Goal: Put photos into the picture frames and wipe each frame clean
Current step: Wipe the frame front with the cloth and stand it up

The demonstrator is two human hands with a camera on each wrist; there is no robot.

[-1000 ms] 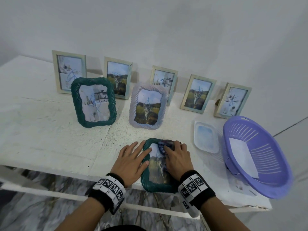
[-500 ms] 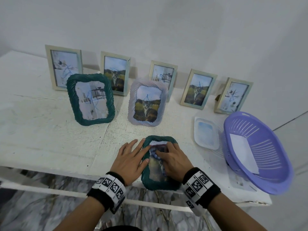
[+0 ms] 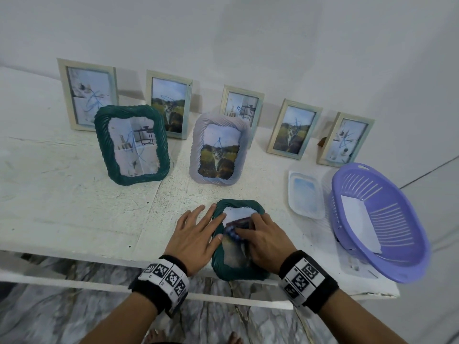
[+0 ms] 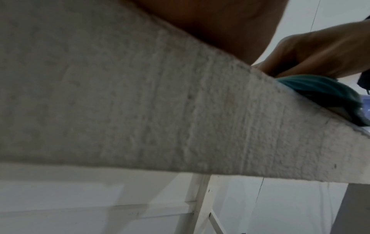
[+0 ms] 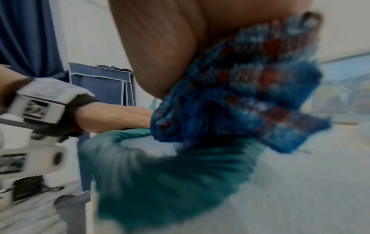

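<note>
A dark green woven picture frame (image 3: 238, 273) lies flat at the table's front edge with a photo under its glass. My left hand (image 3: 198, 232) lies flat with spread fingers on the table and the frame's left rim, thumb on the rim. My right hand (image 3: 263, 240) holds a bunched blue patterned cloth (image 3: 234, 229) against the glass near the middle. The right wrist view, blurred, shows the cloth (image 5: 250, 95) under my right hand (image 5: 160, 47), above the green frame (image 5: 170, 182), with my left hand (image 5: 112, 117) beyond. The left wrist view shows a corner of the frame (image 4: 320, 88) behind the table edge (image 4: 180, 110).
A green woven frame (image 3: 131, 145) and a lilac frame (image 3: 219, 150) stand mid-table, with several pale wooden frames (image 3: 87, 95) behind them along the wall. On the right are a white tray (image 3: 305, 194) and a purple basket (image 3: 397, 244) holding white paper (image 3: 357, 219).
My right hand has slid the cloth from the frame's upper right corner leftward and slightly toward me across the glass. The left hand stays on the left rim.
</note>
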